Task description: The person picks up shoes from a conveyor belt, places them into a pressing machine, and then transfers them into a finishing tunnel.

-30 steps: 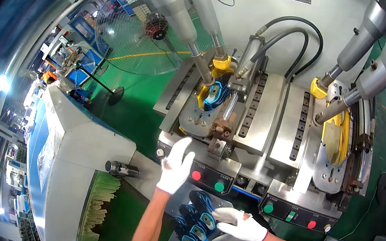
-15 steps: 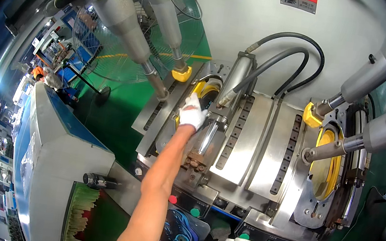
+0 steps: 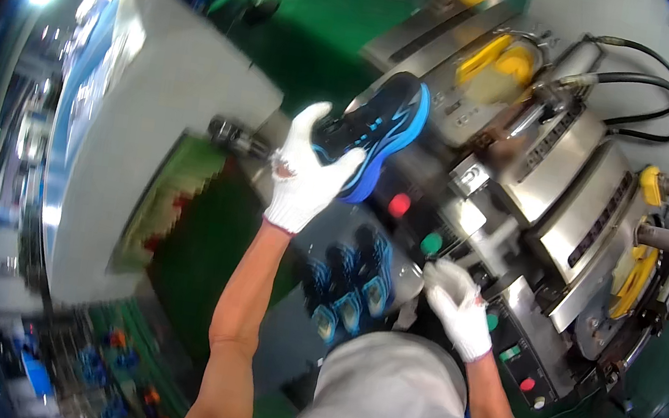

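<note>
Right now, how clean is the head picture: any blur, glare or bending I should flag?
Head view: motion blur smears the left side and lower edge; a lamp flares white at upper left; fisheye bends the machine edges toward the rim, with black corners. The centre is sharper: the left hand gripping the blue shoe and the right hand at the control panel read fairly clearly.

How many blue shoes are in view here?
4: one blue shoe held up in the left hand, and three stacked shoes below it, beside the right hand. More may be hidden behind the person.
</note>
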A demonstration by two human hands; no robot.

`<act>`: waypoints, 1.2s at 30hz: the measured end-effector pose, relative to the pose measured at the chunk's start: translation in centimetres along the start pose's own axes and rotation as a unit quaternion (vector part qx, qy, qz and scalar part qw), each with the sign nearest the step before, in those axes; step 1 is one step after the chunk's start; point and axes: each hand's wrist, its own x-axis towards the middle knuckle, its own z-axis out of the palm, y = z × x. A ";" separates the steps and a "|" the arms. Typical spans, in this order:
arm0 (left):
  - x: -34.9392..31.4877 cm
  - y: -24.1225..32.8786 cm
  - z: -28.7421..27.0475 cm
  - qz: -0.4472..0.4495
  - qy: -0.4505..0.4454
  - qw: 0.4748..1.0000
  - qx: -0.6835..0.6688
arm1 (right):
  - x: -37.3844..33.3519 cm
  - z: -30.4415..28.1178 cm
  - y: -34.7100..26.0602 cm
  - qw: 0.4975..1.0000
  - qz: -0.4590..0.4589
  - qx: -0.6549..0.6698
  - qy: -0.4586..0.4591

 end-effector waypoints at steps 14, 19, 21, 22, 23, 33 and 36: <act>-44.1 -20.9 -4.0 -0.460 0.192 0.858 0.128 | 1.0 23.5 14.3 0.905 -0.109 -0.344 -0.224; -45.6 -20.5 -2.6 -0.511 0.180 0.840 0.028 | 2.9 26.3 23.8 0.892 -0.168 -0.415 -0.059; -45.6 -20.6 -3.8 -0.504 0.165 0.848 0.011 | 2.5 26.8 22.4 0.914 -0.102 -0.386 -0.068; -45.7 -20.9 -4.7 -0.512 0.161 0.844 -0.002 | 2.1 27.2 20.2 0.928 -0.057 -0.363 -0.060; -45.3 -21.0 -5.8 -0.515 0.155 0.843 -0.015 | 1.9 27.1 18.5 0.932 -0.027 -0.357 -0.054; -34.5 -17.7 -12.8 -0.359 0.023 0.929 -0.085 | -9.5 19.4 7.2 0.995 -0.005 0.042 0.091; -31.3 -12.4 -9.1 -0.254 -0.086 0.956 -0.120 | -13.7 15.0 6.9 0.973 -0.027 0.093 0.211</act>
